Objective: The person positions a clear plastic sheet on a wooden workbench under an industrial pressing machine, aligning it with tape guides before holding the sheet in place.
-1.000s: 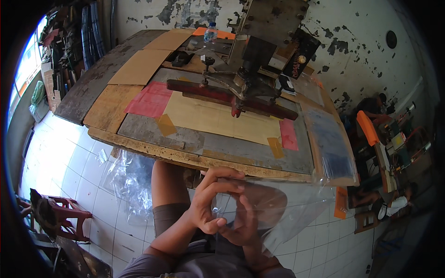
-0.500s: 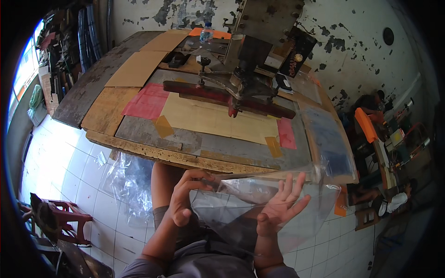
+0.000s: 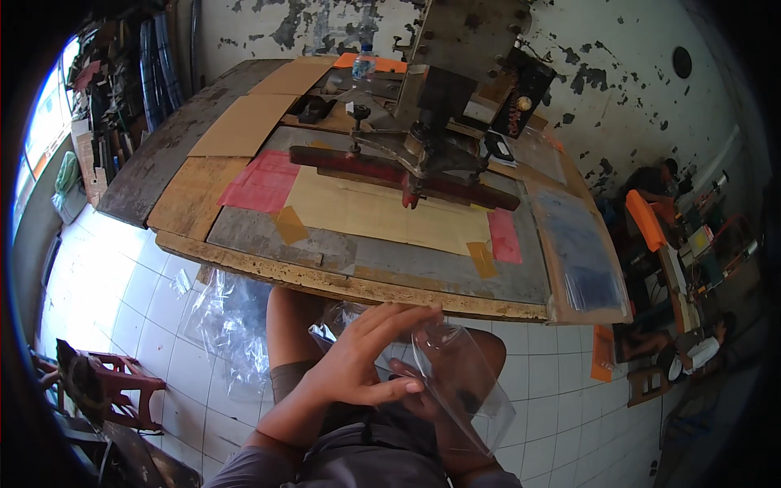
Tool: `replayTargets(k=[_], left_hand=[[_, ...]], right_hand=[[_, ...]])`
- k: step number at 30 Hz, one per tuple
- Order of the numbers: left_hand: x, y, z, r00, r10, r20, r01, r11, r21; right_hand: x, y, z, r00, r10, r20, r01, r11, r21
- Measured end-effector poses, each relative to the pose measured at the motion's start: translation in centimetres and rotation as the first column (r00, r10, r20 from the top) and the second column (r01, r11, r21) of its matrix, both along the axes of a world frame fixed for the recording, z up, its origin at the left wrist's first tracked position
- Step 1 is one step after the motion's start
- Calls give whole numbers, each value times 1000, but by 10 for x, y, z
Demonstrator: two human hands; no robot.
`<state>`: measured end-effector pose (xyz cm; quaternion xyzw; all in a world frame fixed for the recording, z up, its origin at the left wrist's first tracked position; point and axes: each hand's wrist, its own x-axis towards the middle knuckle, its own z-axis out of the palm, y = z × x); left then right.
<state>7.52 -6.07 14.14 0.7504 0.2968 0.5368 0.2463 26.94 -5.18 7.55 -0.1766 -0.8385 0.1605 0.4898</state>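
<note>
A clear plastic sheet (image 3: 468, 382) hangs bent over my lap, in front of the table's near edge. My left hand (image 3: 362, 358) is closed on its upper part, with the fingers reaching across to the right and the thumb below them. My right hand (image 3: 416, 397) is behind the left hand and under the plastic. It is gripping the sheet, though most of its fingers are hidden. Beyond my hands, a press with a dark red bar (image 3: 464, 189) stands over a pale yellow sheet (image 3: 390, 211) taped on the table.
The worn wooden table edge (image 3: 350, 281) is just past my hands. Clear plastic (image 3: 232, 325) lies heaped on the floor at left, near a red stool (image 3: 122, 378). More plastic sheets (image 3: 578, 244) lie on the table's right side. A bottle (image 3: 364, 65) stands at the back. People (image 3: 700, 350) sit at right.
My hands have come together from apart. The left hand moved right over the sheet and the right moved left beneath it, so the spread plastic is now bent and narrower.
</note>
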Motion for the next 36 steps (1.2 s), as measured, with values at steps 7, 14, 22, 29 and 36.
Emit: replayTargets(k=[7, 14, 22, 29, 36], left_hand=[[22, -3, -30, 1000, 31, 3, -31, 999, 13], [11, -1, -33, 999, -3, -34, 2, 1000, -24], [11, -4, 5, 993, -102, 58, 110, 981, -161], [20, -2, -7, 989, -83, 121, 94, 992, -85], [19, -4, -13, 993, -48, 104, 59, 992, -108]], right_hand=[[-8, 1, -17, 985, 8, -171, -8, 1000, 5], [-4, 1, -8, 998, -53, 17, 53, 999, -4], [-1, 4, -23, 986, -122, 118, 109, 988, 108], [-5, -3, -38, 990, -122, -65, 127, 989, 71], [-6, -10, -37, 996, -87, -14, 86, 996, -29]])
